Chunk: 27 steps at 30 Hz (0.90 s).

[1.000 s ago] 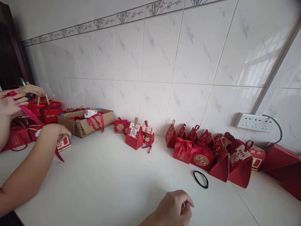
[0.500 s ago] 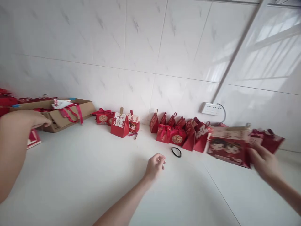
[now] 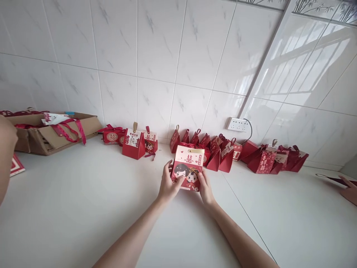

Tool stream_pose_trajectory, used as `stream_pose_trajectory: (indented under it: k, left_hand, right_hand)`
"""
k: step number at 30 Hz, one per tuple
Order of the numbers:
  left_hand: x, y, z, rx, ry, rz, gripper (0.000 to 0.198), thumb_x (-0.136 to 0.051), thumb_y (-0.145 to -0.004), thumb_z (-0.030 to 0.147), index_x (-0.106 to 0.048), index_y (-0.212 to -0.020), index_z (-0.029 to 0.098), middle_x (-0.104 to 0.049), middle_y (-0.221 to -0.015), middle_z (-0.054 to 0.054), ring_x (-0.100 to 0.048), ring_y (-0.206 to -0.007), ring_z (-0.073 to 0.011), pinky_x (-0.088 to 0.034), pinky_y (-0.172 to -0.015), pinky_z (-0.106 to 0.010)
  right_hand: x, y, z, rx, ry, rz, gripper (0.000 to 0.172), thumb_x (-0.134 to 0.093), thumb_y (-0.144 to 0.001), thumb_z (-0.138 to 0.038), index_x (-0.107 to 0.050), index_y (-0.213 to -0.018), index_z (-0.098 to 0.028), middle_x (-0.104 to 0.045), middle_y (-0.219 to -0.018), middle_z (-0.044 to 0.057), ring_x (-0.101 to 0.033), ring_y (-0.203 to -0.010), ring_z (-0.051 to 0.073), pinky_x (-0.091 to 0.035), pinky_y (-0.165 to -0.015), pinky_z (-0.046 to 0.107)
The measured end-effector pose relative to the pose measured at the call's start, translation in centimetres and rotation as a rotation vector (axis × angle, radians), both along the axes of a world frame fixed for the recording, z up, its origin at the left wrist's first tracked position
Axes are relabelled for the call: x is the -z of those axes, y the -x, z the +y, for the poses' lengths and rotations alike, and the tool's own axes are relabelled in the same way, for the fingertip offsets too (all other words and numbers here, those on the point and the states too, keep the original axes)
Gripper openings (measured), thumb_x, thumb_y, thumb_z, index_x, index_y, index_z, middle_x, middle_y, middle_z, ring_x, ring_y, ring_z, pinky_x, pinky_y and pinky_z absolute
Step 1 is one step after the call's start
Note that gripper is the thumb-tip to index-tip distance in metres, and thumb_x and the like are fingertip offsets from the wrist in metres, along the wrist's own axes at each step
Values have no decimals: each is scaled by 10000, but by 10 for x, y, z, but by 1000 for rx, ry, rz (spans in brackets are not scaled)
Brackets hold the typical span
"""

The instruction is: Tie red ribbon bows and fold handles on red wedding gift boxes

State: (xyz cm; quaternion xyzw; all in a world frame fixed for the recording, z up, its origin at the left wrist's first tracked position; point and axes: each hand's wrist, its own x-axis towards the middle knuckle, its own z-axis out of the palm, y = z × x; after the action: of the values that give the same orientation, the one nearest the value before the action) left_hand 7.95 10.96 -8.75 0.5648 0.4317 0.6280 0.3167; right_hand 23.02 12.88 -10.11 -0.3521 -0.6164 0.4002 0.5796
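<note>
Between my two hands, a red and white gift box (image 3: 187, 163) with two cartoon faces and a gold-coloured strip along its top edge is held up over the white table. My left hand (image 3: 169, 184) grips its left side, thumb across the front. On the right side my right hand (image 3: 205, 186) holds it, fingers along the edge. Behind the box stands a row of red gift boxes (image 3: 214, 154) with loop handles, partly hidden by it. Another red and white gift box (image 3: 134, 145) with a tan loop stands to the left.
A cardboard box (image 3: 67, 136) with red ribbons sits at the left, beside another person's arm (image 3: 7, 152). More red boxes (image 3: 264, 162) stand at the right against the tiled wall. Another person's hand (image 3: 350, 190) is at the right edge. A power strip (image 3: 238, 124) rests by the wall.
The cartoon-faced gift box has moved from the right to the middle, and my left hand has taken hold of it too. The view has shifted; another person's hand now shows at the right.
</note>
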Motion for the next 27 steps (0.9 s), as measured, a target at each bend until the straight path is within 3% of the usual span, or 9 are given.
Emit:
stream_pose_trajectory:
  k: [4, 7, 11, 14, 19, 23, 27]
  left_hand:
    - [-6, 4, 2, 81, -35, -43, 750, -659, -729, 395, -258, -1332, 199, -524, -1211, -136, -594, -1047, -232, -505, -862, -362]
    - [-20, 13, 1, -101, -252, 77, 707, -697, -701, 450, -377, -1278, 196, -569, -1153, -113, -585, -1051, -240, -473, -913, -394]
    - [-45, 30, -5, -241, -580, 460, 348, -670, -751, 443, -619, -1006, 212, -654, -984, -66, -600, -966, -219, -466, -893, -378]
    - [-58, 34, -12, -249, -725, 586, 184, -651, -781, 381, -667, -855, 213, -674, -855, -45, -614, -815, -184, -487, -795, -336]
    - [-59, 23, -22, -95, -552, 391, 183, -595, -823, 342, -609, -725, 188, -622, -723, -27, -579, -668, -134, -477, -599, -233]
    - [-56, 14, -25, -133, -299, 52, 260, -592, -811, 398, -529, -683, 181, -562, -633, 10, -546, -577, -109, -446, -558, -209]
    - [-57, 14, -23, -212, -129, -88, 340, -635, -753, 463, -519, -620, 171, -538, -558, 24, -481, -486, -91, -379, -465, -197]
  right_hand:
    - [-5, -16, -8, -35, -60, -200, 392, -537, -851, -467, -457, -1154, -231, -623, -1121, 92, -606, -1017, 240, -515, -865, 416]
    - [-8, -24, -9, -46, -192, -380, 415, -524, -859, -444, -455, -1198, -213, -603, -1133, 108, -598, -1006, 249, -514, -856, 435]
    - [-14, -27, -12, -23, -398, -484, 437, -508, -870, -409, -441, -1253, -210, -600, -1109, 118, -583, -977, 255, -512, -828, 427]
    - [-21, -29, -17, 25, -517, -556, 438, -503, -867, -380, -441, -1266, -212, -602, -1067, 116, -586, -927, 254, -507, -796, 416]
    - [-29, -33, -20, 65, -565, -641, 416, -488, -848, -356, -458, -1235, -207, -604, -1048, 121, -581, -918, 261, -494, -790, 418]
    - [-27, -31, -19, 52, -426, -580, 356, -474, -846, -401, -490, -1144, -207, -633, -1008, 98, -605, -847, 241, -503, -745, 395]
    - [-25, -26, -21, -44, -304, -524, 340, -485, -843, -421, -503, -1104, -202, -644, -995, 85, -615, -820, 222, -510, -734, 378]
